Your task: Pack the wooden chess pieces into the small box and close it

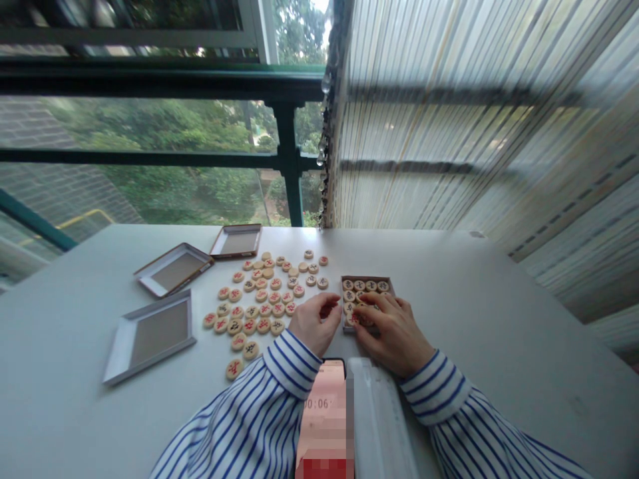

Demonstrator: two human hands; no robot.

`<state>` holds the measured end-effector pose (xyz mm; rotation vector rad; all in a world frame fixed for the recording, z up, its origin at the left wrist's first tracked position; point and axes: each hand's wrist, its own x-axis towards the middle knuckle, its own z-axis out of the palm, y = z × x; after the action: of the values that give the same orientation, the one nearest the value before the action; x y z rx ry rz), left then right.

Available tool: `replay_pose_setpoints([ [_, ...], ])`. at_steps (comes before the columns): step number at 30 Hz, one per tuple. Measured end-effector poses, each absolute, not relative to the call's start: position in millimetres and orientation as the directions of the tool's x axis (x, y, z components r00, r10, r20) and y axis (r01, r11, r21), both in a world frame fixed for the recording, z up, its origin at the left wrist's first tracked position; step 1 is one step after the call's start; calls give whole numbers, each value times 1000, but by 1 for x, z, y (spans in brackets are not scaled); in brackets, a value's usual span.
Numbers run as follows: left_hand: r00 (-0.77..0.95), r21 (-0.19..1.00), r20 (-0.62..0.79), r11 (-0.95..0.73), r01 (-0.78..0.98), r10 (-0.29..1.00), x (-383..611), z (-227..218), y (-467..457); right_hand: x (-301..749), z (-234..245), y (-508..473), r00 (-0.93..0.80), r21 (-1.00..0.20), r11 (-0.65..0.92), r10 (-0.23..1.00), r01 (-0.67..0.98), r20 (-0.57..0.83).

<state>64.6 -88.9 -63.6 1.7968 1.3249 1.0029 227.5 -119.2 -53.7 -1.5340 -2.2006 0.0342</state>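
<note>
A small cardboard box (pixel 385 282) lies on the white table (pixel 499 332), partly filled with round wooden game pieces (pixel 364 286) marked in red and black. My right hand (pixel 394 329) rests on the box's near half, fingers bent and pressing down on pieces there. My left hand (pixel 315 320) sits just left of the box, fingers curled, its fingertips pinched at the box's left edge; what they hold is hidden. Several more loose pieces (pixel 264 299) are scattered on the table left of my left hand.
Three shallow box trays lie at the left: a grey one (pixel 150 336), a brown-edged one (pixel 174 268) and another (pixel 236 240) further back. A phone (pixel 324 412) and a white case (pixel 379 412) lie near my chest. A window railing is beyond the table; blinds hang on the right.
</note>
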Motion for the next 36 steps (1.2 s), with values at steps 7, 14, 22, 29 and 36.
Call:
replay_pose_setpoints([
  [7, 175, 856, 202, -260, 447, 964, 64, -62, -90, 228, -53, -119, -283, -267, 383, 894, 884, 346],
  [14, 183, 861, 194, -257, 439, 964, 64, -63, -89, 227, -53, -120, -278, -268, 376, 898, 887, 341],
  [22, 181, 862, 202, -262, 433, 963, 64, -62, -90, 227, -53, -119, -278, -279, 381, 896, 881, 345],
  [29, 151, 872, 209, -254, 417, 966, 61, -62, -88, 230, -53, -118, -267, -289, 397, 876, 871, 401],
  [36, 77, 897, 231, -243, 369, 970, 52, -62, -87, 232, -50, -117, -207, -321, 402, 841, 858, 500],
])
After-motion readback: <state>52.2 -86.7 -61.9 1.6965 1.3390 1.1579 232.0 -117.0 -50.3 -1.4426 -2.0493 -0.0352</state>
